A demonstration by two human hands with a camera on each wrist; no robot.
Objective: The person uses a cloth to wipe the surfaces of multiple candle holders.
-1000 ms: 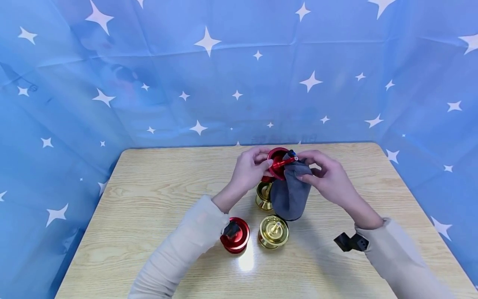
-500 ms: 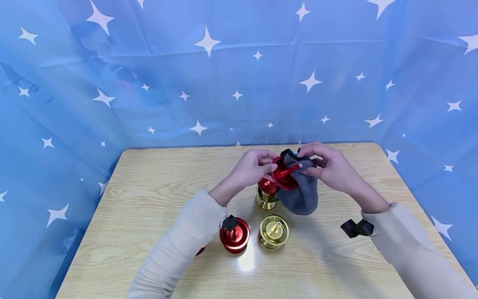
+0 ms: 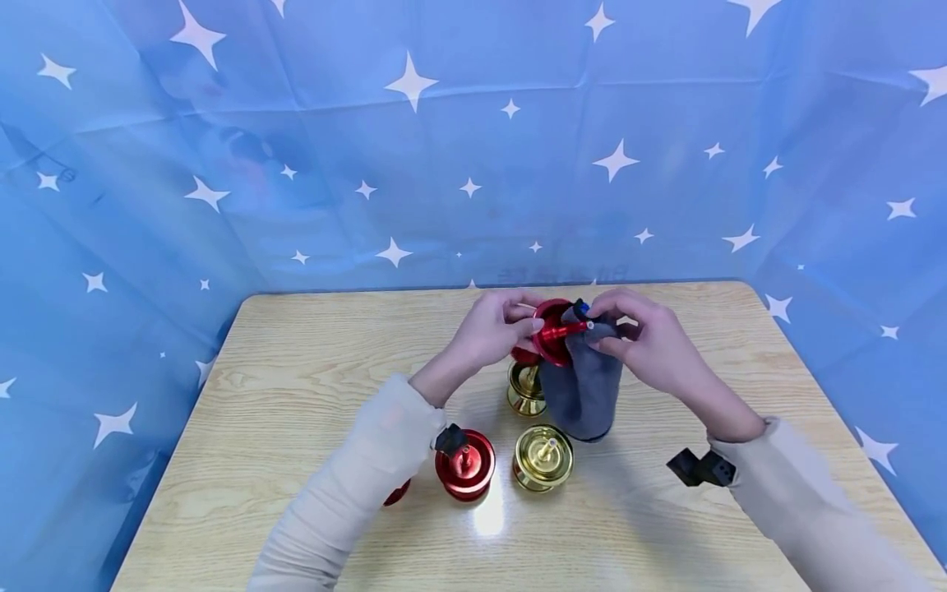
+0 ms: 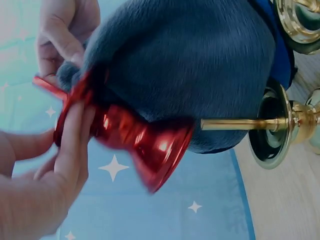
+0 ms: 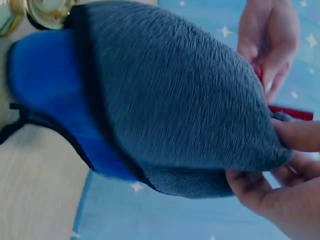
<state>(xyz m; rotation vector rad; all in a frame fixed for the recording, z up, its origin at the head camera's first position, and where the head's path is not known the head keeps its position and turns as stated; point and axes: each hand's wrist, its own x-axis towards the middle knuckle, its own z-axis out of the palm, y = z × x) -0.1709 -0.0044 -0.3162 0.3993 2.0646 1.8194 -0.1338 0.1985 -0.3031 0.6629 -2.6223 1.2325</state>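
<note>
Red candle holder (image 3: 551,341) is held in the air, tilted, over the far half of the wooden table (image 3: 296,395), right of centre.

From the left: the edge of a red piece (image 3: 397,493) shows beside the left sleeve (image 3: 355,485), mostly hidden. Next, a second red holder (image 3: 481,483) stands upright, its own spike rising inside its dish. The left hand (image 3: 488,329) grips the raised holder's rim between thumb and fingers; the shiny metal could slip if the cloth tugs hard. Just below stands a gold holder (image 3: 526,404); its spike looks near the red base, so a careless dip might knock it over. Nearer the person is another gold holder (image 3: 543,470), a spike in its dish.

A fold of grey cloth (image 3: 584,399) sits inside the raised dish. The right hand (image 3: 647,341), apart from the left, pinches this cloth; its hanging end could sweep the gold holders if swung leftward.
</note>
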